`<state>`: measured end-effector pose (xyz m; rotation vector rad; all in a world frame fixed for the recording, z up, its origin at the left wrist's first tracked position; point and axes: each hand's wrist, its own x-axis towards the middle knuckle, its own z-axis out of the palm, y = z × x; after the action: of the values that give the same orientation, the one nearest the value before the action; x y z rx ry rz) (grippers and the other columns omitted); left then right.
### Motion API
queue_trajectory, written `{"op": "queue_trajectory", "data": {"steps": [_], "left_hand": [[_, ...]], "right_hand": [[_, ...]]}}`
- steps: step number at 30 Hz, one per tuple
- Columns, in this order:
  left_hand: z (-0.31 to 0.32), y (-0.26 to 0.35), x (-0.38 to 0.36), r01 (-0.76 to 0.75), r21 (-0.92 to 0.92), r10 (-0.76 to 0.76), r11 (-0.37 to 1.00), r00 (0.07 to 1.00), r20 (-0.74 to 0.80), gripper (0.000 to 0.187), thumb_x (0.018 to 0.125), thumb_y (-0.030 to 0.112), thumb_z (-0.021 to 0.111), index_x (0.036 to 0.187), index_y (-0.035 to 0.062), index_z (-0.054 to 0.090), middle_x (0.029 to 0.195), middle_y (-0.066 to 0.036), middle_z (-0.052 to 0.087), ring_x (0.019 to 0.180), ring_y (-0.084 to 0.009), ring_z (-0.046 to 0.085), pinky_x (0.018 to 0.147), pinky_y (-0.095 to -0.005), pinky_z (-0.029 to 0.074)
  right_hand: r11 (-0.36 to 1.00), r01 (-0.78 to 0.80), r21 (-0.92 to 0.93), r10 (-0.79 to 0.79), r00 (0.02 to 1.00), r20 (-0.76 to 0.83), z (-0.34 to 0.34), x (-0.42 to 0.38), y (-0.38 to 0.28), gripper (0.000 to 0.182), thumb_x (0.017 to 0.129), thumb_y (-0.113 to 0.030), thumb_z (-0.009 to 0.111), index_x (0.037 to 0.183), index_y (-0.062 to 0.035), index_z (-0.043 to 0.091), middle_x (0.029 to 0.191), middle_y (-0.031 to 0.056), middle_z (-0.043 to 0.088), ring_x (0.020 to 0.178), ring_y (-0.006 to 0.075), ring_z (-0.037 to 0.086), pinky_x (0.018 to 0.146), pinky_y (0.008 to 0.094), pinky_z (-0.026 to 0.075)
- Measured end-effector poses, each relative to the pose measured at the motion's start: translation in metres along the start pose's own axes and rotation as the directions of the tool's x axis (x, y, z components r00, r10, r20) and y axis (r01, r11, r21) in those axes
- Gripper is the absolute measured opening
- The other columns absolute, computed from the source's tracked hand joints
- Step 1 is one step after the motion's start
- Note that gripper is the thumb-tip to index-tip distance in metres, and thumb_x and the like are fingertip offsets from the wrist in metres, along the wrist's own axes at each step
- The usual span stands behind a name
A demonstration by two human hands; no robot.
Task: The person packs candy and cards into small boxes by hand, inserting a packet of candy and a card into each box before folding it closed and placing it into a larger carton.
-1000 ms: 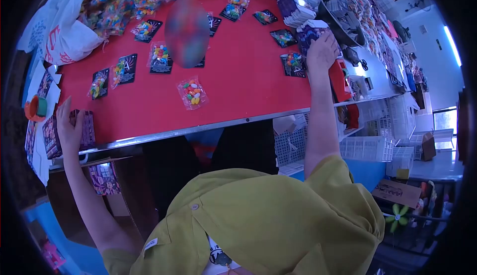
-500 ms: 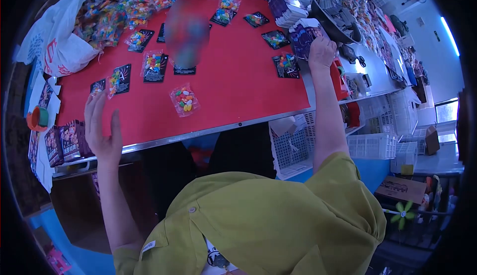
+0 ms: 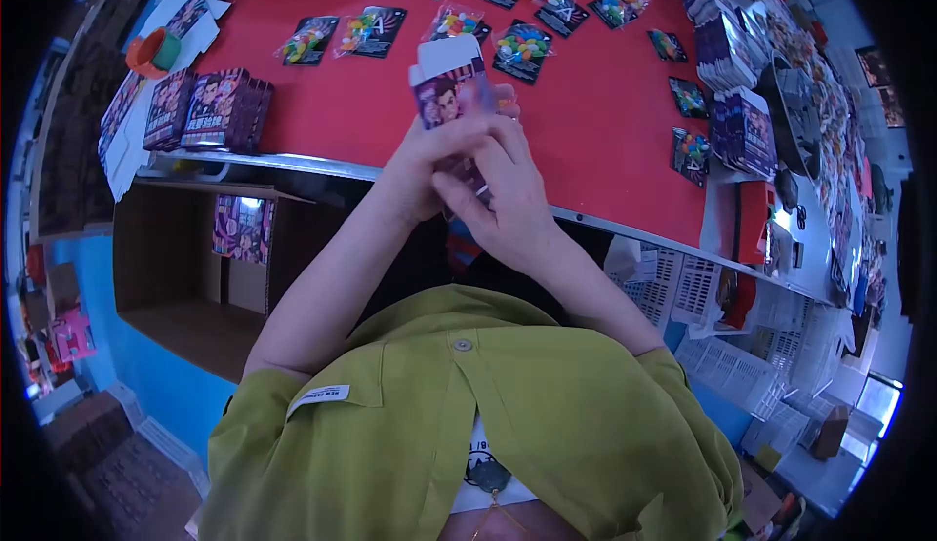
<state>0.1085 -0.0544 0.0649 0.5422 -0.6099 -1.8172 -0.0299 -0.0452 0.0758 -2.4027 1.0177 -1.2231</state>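
Note:
In front of my body, my left hand (image 3: 415, 175) and my right hand (image 3: 515, 194) are together around a small purple carton (image 3: 444, 100) with a printed cartoon figure. Its white top flap (image 3: 449, 53) stands up. My right fingers cross the front of the carton and cover its lower part. Left fingertips show past its far side, with a bit of orange beside them. Beyond the hands, clear bags of colourful candy lie on black cards, among them one bagged candy pack (image 3: 522, 48) and another at the left (image 3: 310, 40).
Finished-looking purple cartons (image 3: 217, 111) stand at the table's left front. More cartons (image 3: 744, 131) are stacked at the right, beside a dark bowl (image 3: 789, 116). An orange-and-green tape roll (image 3: 154, 51) sits at the left. Below the edge is an open cardboard box (image 3: 185, 277).
My right hand has come from the carton stack at the right to the middle. My left hand has moved right and closed on the carton. The view has shifted; the blurred falling candy is gone.

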Motion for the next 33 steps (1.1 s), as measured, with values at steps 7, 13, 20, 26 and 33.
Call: {"op": "queue_trajectory", "data": {"steps": [7,13,20,26,33], "left_hand": [[-0.032,0.012,-0.035,0.195,-0.134,-0.203,0.972,0.978,-0.043,0.039,0.074,0.011,0.067,0.11,0.0002,0.055,0.096,-0.012,0.064,0.085,-0.0223,0.065,0.077,-0.0366,0.054],[-0.024,0.008,-0.032,0.15,-0.007,-0.149,0.989,0.977,-0.153,0.042,0.069,0.003,0.074,0.106,-0.0003,0.056,0.092,-0.01,0.065,0.08,-0.0198,0.067,0.072,-0.0353,0.057],[-0.035,0.018,-0.035,0.06,0.183,0.032,0.981,0.886,-0.462,0.034,0.073,-0.001,0.073,0.103,-0.0025,0.058,0.093,-0.012,0.067,0.079,-0.0206,0.068,0.068,-0.0344,0.059],[-0.046,0.02,-0.038,-0.182,0.474,0.429,0.862,0.761,-0.487,0.028,0.082,0.006,0.068,0.107,-0.0003,0.056,0.09,-0.009,0.065,0.079,-0.0144,0.066,0.069,-0.0272,0.056],[-0.05,0.018,-0.034,-0.427,0.732,0.746,0.531,0.645,-0.165,0.019,0.093,0.013,0.055,0.108,0.0023,0.05,0.092,-0.005,0.056,0.089,-0.0071,0.057,0.076,-0.022,0.048]], "right_hand": [[0.992,0.109,0.066,-0.115,0.987,0.108,0.03,0.021,0.017,0.034,0.085,-0.008,0.053,0.118,0.0007,0.05,0.115,0.0172,0.053,0.108,0.0338,0.05,0.093,0.0437,0.039],[0.985,0.153,-0.074,-0.16,0.981,-0.108,0.026,0.021,0.018,0.034,0.082,0.0,0.055,0.116,-0.0019,0.054,0.106,0.0158,0.056,0.093,0.0315,0.054,0.081,0.0384,0.044],[0.797,-0.549,0.25,0.485,0.83,0.277,0.032,0.02,0.007,0.028,0.095,-0.025,0.053,0.104,0.0023,0.054,0.08,0.0073,0.06,0.071,0.0095,0.057,0.067,0.026,0.046],[0.801,-0.436,0.409,0.405,0.899,0.165,0.059,0.005,0.014,0.022,0.096,-0.02,0.05,0.104,0.0006,0.052,0.079,0.0095,0.059,0.068,0.0118,0.058,0.061,0.0263,0.046],[0.687,-0.29,0.666,0.366,0.93,0.028,0.065,0.005,0.0,0.033,0.097,-0.02,0.048,0.124,-0.0003,0.047,0.09,0.0038,0.058,0.081,0.0059,0.055,0.071,0.0205,0.046]]}}
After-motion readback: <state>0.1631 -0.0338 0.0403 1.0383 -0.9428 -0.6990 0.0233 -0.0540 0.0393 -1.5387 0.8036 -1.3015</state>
